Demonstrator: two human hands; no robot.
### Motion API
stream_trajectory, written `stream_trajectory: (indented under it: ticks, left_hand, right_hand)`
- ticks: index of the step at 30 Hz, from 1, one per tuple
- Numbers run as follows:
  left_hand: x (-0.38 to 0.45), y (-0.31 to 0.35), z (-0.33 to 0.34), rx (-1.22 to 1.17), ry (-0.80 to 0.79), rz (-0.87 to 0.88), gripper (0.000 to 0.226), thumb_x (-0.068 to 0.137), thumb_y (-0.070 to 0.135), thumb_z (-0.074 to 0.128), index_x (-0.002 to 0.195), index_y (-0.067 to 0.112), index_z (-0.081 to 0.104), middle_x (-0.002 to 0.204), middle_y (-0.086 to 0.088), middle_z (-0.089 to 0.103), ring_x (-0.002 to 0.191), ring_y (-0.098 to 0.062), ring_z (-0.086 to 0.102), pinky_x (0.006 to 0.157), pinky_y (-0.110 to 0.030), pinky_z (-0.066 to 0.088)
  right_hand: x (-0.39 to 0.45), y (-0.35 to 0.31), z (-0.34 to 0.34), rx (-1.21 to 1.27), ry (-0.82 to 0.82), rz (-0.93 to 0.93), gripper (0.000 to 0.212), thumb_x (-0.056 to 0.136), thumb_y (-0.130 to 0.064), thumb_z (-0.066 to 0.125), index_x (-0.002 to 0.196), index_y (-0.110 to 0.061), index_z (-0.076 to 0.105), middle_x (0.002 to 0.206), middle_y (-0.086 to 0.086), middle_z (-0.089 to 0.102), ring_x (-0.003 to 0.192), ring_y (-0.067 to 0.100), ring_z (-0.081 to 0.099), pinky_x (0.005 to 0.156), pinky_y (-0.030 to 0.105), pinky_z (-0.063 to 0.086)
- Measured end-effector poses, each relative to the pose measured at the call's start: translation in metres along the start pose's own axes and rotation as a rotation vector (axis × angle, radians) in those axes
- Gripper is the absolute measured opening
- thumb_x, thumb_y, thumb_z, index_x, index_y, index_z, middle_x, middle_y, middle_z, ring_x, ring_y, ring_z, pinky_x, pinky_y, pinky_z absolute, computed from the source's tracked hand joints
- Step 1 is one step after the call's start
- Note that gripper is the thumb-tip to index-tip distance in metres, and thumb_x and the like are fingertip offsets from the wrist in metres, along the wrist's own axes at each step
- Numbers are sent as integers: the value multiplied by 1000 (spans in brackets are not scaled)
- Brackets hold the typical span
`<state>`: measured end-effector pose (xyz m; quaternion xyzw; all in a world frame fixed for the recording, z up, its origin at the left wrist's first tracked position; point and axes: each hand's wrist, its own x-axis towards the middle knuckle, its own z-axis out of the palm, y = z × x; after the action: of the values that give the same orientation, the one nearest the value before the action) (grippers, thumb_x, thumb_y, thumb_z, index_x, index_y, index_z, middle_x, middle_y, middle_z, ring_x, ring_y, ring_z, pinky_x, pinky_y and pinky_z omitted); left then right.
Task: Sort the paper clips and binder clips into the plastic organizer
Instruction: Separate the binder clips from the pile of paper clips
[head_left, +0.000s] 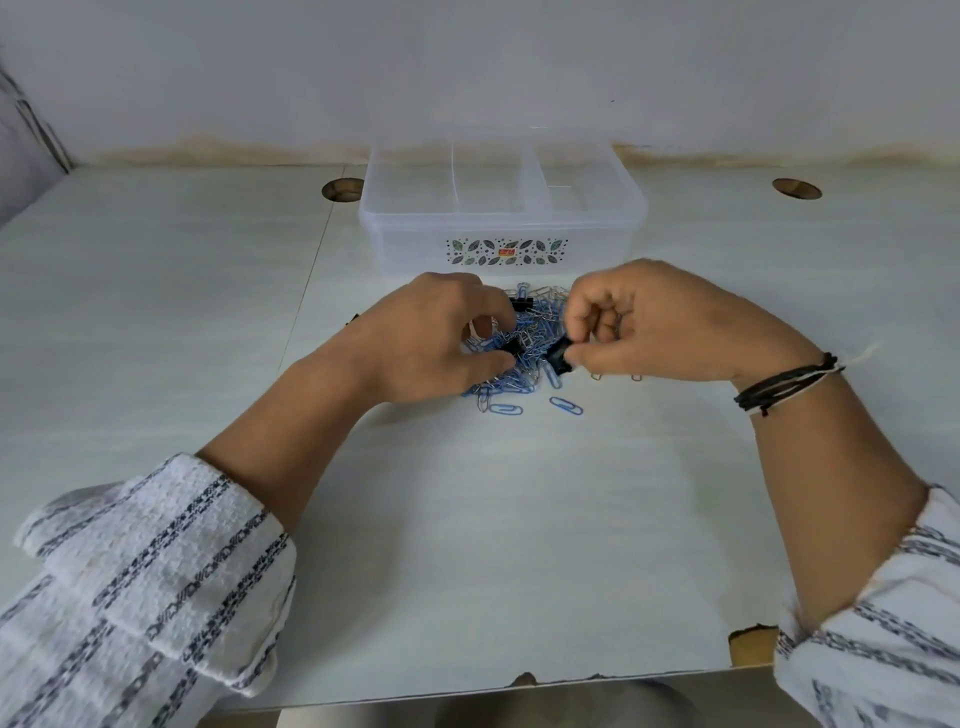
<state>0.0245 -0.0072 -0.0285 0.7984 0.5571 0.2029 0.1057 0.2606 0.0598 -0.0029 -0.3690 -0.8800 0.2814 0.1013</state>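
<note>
Your white worktop (156, 291) carries a clear plastic organizer (503, 228) at the far middle, its compartments bare. Just near of it lies a heap of blue and silver paper clips (524, 358). Your left hand (436, 338) curls over the heap, fingers pinching a black binder clip (511, 347). Your right hand (660, 322) pinches another black binder clip (558, 358) between thumb and fingers.

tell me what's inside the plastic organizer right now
The plastic organizer shows only its clear dividers and bare compartments; no clips are visible inside. The near wall and its leaf sticker blur the lowest front strip, so that part cannot be checked.
</note>
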Motion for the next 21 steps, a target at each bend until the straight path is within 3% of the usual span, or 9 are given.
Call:
stream_trajectory:
  ticks: [4,8,12,14,17,21]
  left_hand:
    - [3,1,4,-35,-61,11,34,92,24,67,124,32,68,104,5,67,89,-13,63,83,-34,53]
    - [2,-1,4,-47,-90,6,30,93,18,66,120,30,69,106,4,67,90,-11,62,84,-32,52]
    - [2,-1,1,-102,-85,-3,22,89,17,71,110,24,67,90,6,65,82,-13,63,74,-34,53]
    - [3,-1,1,-127,-74,-9,20,87,16,73,104,23,66,92,7,65,82,-11,63,69,-26,51]
    - [2,-3,-1,-167,-72,-37,18,85,15,74,97,23,64,89,6,68,78,-10,64,62,-14,44]
    - [-1,-8,-18,-242,-15,-107,15,83,10,73,91,20,64,82,1,68,70,-11,62,64,-20,48]
  right_hand:
    - [0,30,-20,63,354,191,11,88,-22,74,96,-23,68,81,-9,71,69,10,67,61,26,48]
    - [-2,51,-25,-74,371,377,11,90,-23,68,101,-19,71,91,-2,76,75,17,71,58,22,44]
    - [-4,43,-23,-218,472,259,20,88,-31,72,105,-23,70,101,-3,68,75,13,60,66,24,41]
    - [-5,29,-21,-166,387,151,16,84,-34,76,99,-31,71,97,-11,66,70,7,59,68,27,46]
    - [-4,10,-6,-84,111,47,17,78,-39,82,93,-35,75,88,-12,71,66,7,59,66,29,52]
    - [1,6,5,-116,-1,30,31,75,-41,85,103,-33,75,90,-12,69,70,5,56,71,28,51]
